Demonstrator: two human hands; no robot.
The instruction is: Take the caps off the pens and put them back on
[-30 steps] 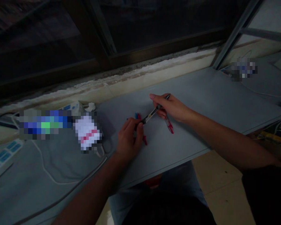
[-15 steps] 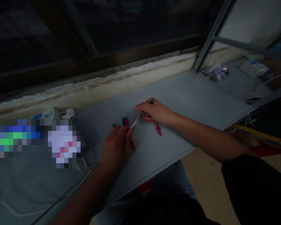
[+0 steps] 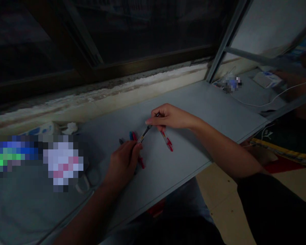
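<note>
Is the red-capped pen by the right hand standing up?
No, the red-capped pen lies on the gray board, just below the right hand.

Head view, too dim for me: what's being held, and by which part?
A pen: the right hand pinches its far end, and the left hand seems to hold its near end.

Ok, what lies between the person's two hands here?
In the head view, a pen bridges the gap, running from the fingertips of the left hand to the fingers of the right hand.
</note>
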